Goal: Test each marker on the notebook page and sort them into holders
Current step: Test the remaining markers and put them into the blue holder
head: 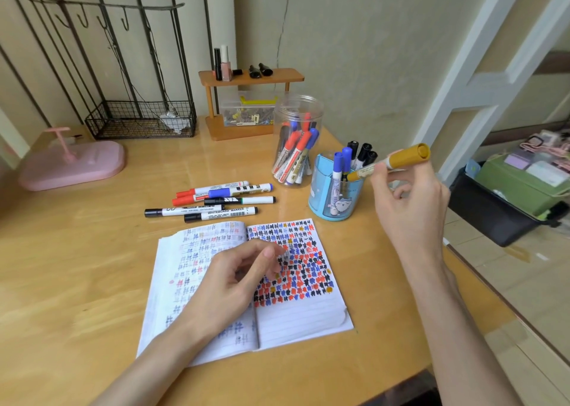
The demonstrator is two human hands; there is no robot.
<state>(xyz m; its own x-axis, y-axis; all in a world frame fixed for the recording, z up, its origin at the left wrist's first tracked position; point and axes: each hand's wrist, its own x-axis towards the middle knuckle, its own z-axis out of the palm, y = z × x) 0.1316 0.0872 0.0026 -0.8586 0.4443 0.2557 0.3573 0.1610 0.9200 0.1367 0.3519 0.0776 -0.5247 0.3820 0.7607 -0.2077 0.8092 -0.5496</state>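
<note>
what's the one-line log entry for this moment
right hand: holds gold marker at blue holder | left hand: rests on notebook

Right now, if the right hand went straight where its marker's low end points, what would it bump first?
Its ochre marker would probably hit the blue markers in the blue holder; depth is unclear.

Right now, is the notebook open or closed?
Open: the notebook lies flat on the table, both pages showing, one crowded with coloured marks, the left hand over its fold.
</note>
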